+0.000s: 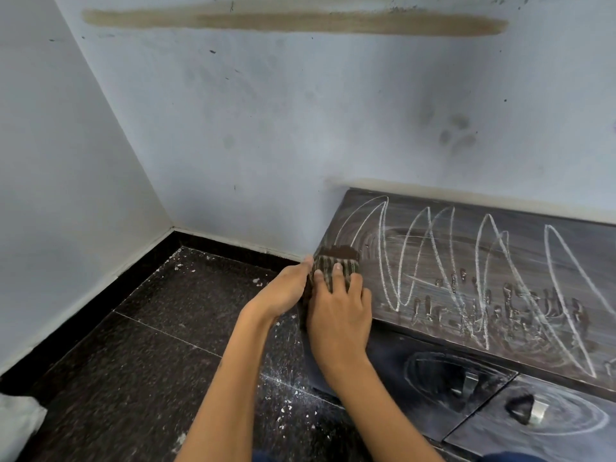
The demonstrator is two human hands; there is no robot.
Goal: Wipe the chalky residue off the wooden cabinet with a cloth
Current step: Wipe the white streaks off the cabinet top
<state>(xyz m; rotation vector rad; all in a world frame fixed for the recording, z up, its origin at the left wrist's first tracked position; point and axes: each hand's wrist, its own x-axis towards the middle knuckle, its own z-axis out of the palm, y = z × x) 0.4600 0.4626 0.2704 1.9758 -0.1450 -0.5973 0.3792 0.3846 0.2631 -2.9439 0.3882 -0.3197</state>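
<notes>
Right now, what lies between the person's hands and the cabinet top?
In the head view, a folded striped cloth lies under both the left hand and right hand, against the chalk-marked cabinet top.

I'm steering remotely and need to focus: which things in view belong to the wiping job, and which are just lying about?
Job:
- striped cloth
- left hand and right hand, both on the cloth
- cabinet top with chalk scribbles

Lying about:
- white debris on the floor
- white bundle, bottom left
- drawer handles

One cabinet (pixel 500 261), one cloth (pixel 336 265), two hands, seemingly two handles (pixel 468 383)
</notes>
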